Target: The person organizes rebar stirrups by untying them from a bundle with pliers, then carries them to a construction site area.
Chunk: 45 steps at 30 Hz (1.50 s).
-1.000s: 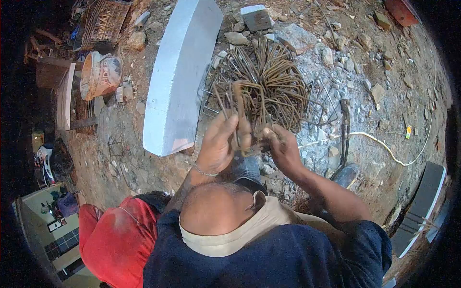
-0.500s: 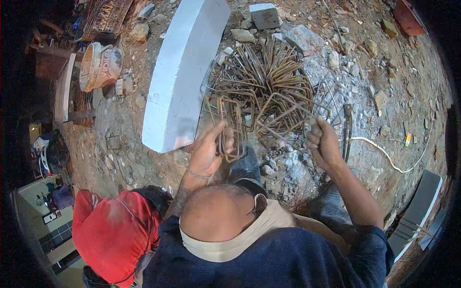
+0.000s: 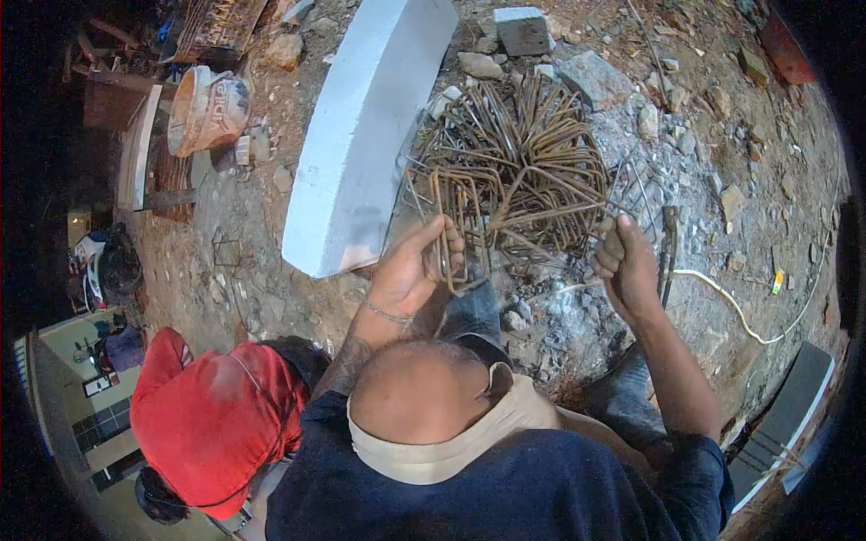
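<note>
My left hand (image 3: 417,266), with a bracelet at the wrist, is closed round several rectangular rebar stirrups (image 3: 462,200) that hang together in its fingers. My right hand (image 3: 627,261) is a fist on one side of a single rebar stirrup (image 3: 550,215), whose frame reaches left toward the bunch. Beyond both hands lies a heap of rusty rebar stirrups (image 3: 559,135) on the ground. Exact contact between the single stirrup and the heap is hard to make out.
A long white foam block (image 3: 361,126) lies left of the heap. Farther left are a dirty bucket (image 3: 209,113) and a person in a red top (image 3: 212,419). A grey block (image 3: 521,32), stones and a white cable (image 3: 735,307) lie around; a dark board (image 3: 780,428) is at right.
The view has shifted, so most things sit a little further right. My right hand and its stirrup have turned slightly, and the stirrup now reaches closer to the bunch in my left hand.
</note>
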Each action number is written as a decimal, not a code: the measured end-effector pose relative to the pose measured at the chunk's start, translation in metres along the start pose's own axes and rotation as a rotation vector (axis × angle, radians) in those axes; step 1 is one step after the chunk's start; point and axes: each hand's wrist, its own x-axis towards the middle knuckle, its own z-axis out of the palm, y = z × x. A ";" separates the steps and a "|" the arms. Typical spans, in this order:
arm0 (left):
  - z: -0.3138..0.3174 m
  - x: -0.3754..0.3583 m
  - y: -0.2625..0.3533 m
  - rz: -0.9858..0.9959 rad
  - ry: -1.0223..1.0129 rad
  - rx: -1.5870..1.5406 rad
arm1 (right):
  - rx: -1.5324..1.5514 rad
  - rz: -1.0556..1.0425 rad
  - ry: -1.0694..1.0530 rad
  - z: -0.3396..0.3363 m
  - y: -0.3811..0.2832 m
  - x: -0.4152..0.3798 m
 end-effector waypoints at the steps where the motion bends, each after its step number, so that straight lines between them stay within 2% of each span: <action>1: 0.001 0.000 0.000 0.002 0.006 -0.002 | -0.001 0.005 -0.004 0.003 -0.004 0.001; 3: 0.002 0.001 0.000 -0.009 0.015 -0.019 | -1.235 -0.471 0.108 0.012 -0.025 -0.004; 4: 0.001 0.003 0.000 -0.007 0.018 -0.019 | -1.364 -0.287 0.019 0.017 -0.044 -0.010; 5: -0.002 0.003 -0.002 -0.003 0.024 -0.046 | -1.363 -0.280 0.017 0.015 -0.055 -0.015; 7: -0.001 0.004 -0.002 0.002 0.014 -0.074 | -1.577 -0.062 -0.221 0.009 -0.076 -0.019; 9: 0.004 0.003 0.001 0.021 0.008 -0.036 | -1.510 -0.064 -0.239 0.019 -0.086 -0.029; 11: 0.006 0.004 0.000 0.036 0.005 -0.037 | -1.432 -0.247 -0.224 0.034 -0.085 -0.038; 12: 0.006 0.002 -0.001 0.037 0.004 -0.031 | -1.314 -0.086 -0.160 0.040 -0.081 -0.040; 13: 0.007 0.001 -0.001 0.042 0.006 -0.028 | -1.312 -0.090 -0.164 0.042 -0.073 -0.040; 15: 0.010 -0.002 0.000 0.039 0.002 -0.001 | -0.870 -0.231 -0.203 0.038 -0.047 -0.034; 16: 0.016 -0.003 0.001 0.055 0.015 0.021 | -0.749 -0.265 -0.292 0.034 -0.032 -0.027; 20: 0.021 -0.006 0.003 0.074 0.029 0.052 | -0.732 -0.325 -0.273 0.047 0.002 -0.030; 23: 0.024 -0.007 0.006 0.093 0.006 0.060 | -0.641 -0.286 -0.373 0.050 0.005 -0.029; 26: 0.017 -0.008 0.010 0.130 0.051 0.118 | -0.923 -0.276 -0.207 0.056 -0.014 -0.022; 27: 0.009 -0.006 0.012 0.142 0.039 0.119 | -0.927 -0.276 -0.204 0.061 -0.026 -0.017; 29: 0.003 -0.003 0.014 0.147 0.020 0.115 | -0.942 0.052 -0.292 0.071 -0.044 -0.010; 30: 0.003 -0.003 0.015 0.160 -0.019 0.182 | -0.809 0.140 -0.331 0.083 -0.052 -0.010; 31: 0.003 -0.003 0.015 0.175 -0.055 0.251 | -0.812 0.140 -0.327 0.093 -0.048 -0.007; 32: 0.014 -0.007 0.015 0.210 0.035 0.328 | -0.603 0.216 -0.262 0.102 -0.042 -0.003; 33: 0.021 -0.008 0.015 0.214 0.034 0.327 | -0.393 0.289 -0.200 0.109 -0.039 0.003; 35: 0.028 -0.011 0.015 0.212 -0.011 0.387 | -0.420 0.334 -0.252 0.116 -0.035 0.016; 37: 0.020 -0.009 0.014 0.262 -0.076 0.475 | -0.185 0.457 -0.193 0.125 -0.024 0.027; 39: 0.019 -0.010 0.016 0.373 -0.202 0.698 | -0.156 0.438 -0.188 0.134 -0.015 0.035; 41: 0.017 -0.007 0.009 0.432 -0.212 0.760 | 0.103 0.389 -0.274 0.142 -0.006 0.044; 45: 0.017 -0.006 0.013 0.261 -0.172 0.431 | 0.080 0.376 -0.204 0.157 -0.007 0.040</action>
